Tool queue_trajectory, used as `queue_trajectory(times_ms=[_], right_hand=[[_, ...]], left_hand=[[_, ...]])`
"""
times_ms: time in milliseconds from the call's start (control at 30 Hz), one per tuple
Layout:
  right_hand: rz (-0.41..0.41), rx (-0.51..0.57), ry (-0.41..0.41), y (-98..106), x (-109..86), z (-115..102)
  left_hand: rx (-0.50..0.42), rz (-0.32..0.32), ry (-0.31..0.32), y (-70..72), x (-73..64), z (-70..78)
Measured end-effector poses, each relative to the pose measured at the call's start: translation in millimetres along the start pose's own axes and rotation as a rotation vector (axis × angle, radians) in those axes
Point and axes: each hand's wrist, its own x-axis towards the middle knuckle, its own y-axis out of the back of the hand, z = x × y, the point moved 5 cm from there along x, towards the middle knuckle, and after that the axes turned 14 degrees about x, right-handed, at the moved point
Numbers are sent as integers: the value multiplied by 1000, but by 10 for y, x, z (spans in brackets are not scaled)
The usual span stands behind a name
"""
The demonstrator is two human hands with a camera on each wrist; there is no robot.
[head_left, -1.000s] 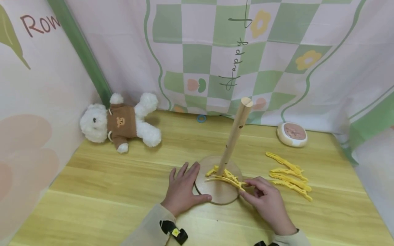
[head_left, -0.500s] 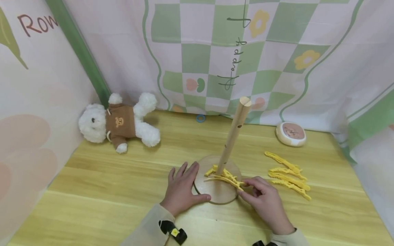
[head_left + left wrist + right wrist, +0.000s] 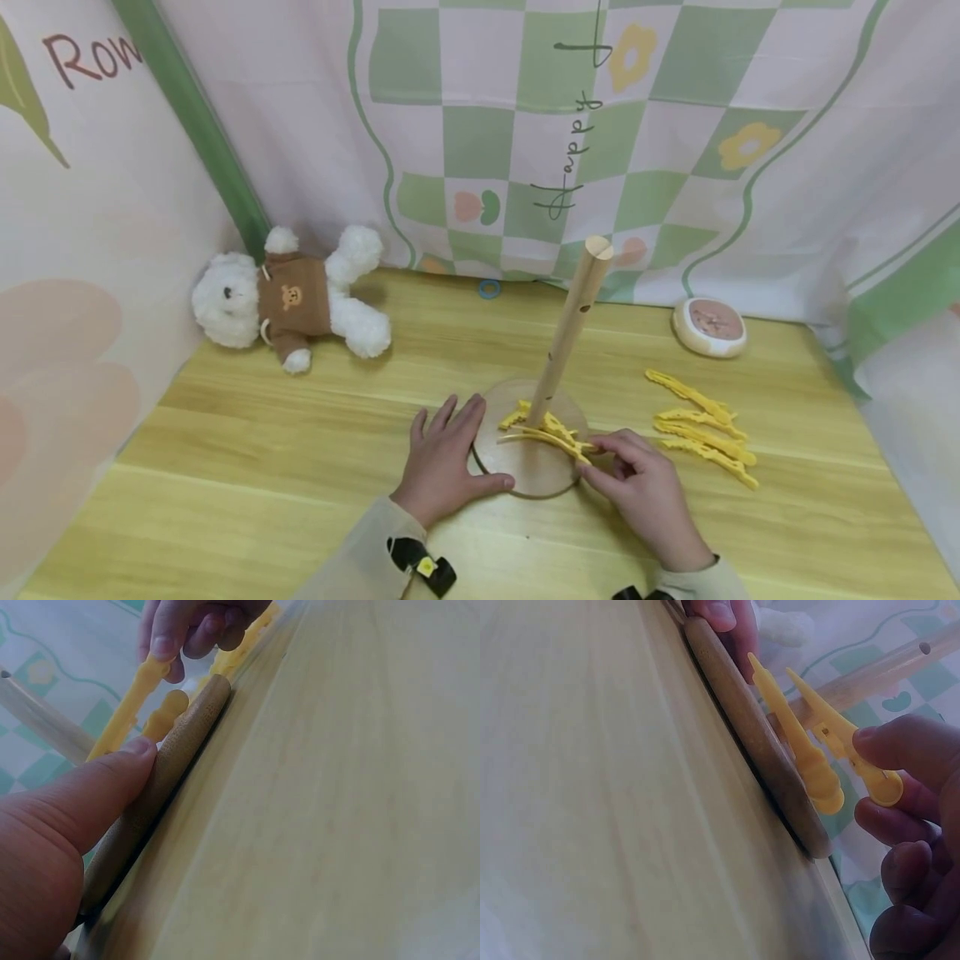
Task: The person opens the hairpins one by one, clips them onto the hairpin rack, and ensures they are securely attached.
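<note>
My left hand (image 3: 442,467) rests at the left edge of a round wooden base (image 3: 495,471), fingers spread and fairly straight, thumb against its front rim. A wooden post (image 3: 570,325) with small holes rises from the base, leaning right in the head view. Between thumb and index finger, my right hand (image 3: 648,492) pinches the rounded end of a yellow plastic piece (image 3: 832,735), long, pointed and clip-like. Closer to the base rim in the right wrist view is a second yellow tapering part (image 3: 806,761); whether they are joined is unclear. Another yellow piece (image 3: 517,414) lies around the post's foot.
Several similar yellow pieces (image 3: 705,429) lie right of the base. Farther back are a white plush toy (image 3: 296,296) in a brown shirt, a small blue ring (image 3: 489,289) and a pink-and-white rounded device (image 3: 710,327). A patterned curtain (image 3: 480,142) borders the wooden table (image 3: 315,467).
The view shifts slightly. Both hands, the base and the held yellow piece stay almost where they were.
</note>
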Motion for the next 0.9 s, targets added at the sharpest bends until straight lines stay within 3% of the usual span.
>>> queue_trajectory(times_ms=[900], right_hand=[[-6,-12,-17,-41,24,-21]], left_hand=[[14,-9,3,-18,4,-10]])
